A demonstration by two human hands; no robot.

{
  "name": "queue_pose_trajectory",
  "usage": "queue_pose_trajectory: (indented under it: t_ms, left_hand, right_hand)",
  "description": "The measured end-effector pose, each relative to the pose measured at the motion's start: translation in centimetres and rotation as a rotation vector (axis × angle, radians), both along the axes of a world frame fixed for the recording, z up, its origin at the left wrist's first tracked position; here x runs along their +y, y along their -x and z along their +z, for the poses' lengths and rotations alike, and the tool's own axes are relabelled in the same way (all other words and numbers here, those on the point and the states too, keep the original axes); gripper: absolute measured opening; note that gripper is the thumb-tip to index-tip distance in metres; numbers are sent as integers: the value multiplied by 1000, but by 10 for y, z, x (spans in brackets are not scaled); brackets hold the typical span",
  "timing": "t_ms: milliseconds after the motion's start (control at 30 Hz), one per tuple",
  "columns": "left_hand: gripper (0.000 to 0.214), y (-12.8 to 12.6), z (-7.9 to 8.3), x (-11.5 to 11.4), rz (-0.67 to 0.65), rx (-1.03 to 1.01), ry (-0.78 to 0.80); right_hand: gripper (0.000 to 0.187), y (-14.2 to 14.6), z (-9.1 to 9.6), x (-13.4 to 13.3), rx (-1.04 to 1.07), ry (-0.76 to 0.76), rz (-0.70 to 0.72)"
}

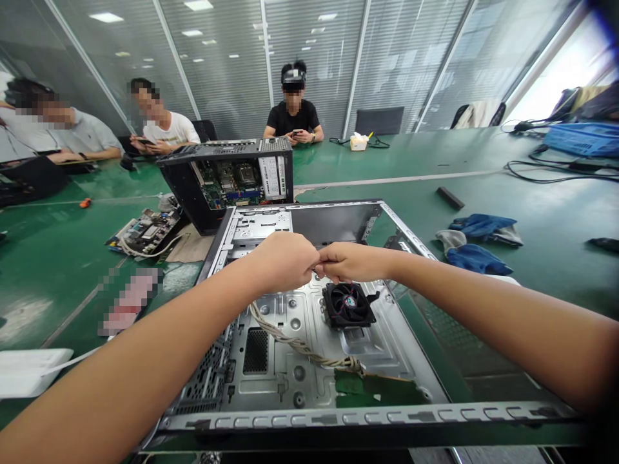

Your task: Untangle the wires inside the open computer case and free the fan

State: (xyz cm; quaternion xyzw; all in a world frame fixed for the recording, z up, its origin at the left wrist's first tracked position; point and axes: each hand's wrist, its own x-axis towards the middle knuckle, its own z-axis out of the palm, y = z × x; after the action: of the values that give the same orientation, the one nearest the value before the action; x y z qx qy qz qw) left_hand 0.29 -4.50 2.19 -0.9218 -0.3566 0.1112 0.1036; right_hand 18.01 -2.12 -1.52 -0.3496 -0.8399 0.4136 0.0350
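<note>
An open grey computer case (271,422) lies flat on the green table right before me. My left hand (283,260) and my right hand (345,261) meet over its middle, both closed, fingertips touching each other. A braided beige cable (294,341) runs from under my left hand down to a green board (377,386) at the case's near side. What the fingers pinch is hidden. A small black fan (348,304) sits inside the case just below my right hand.
A second open black computer case (227,177) stands behind, with a loose circuit board (145,232) to its left. Blue gloves (476,241) lie at the right. Three people sit at the far side of the table (532,206). A white box (29,370) is at the near left.
</note>
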Motion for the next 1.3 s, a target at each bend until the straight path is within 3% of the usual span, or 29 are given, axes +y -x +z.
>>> queue_pose_trajectory:
  t_ms: [233,867,1300]
  left_hand:
    - [25,5,-6,5,-26,-135,2]
    - [23,1,1,2,3,-18,51]
    - [22,7,-7,6,-6,-165,44]
  right_hand:
    - [8,-1,-3,3,52,12,6]
    - [22,0,0,0,-36,20,-21]
    - [12,-2,-1,3,50,7,3]
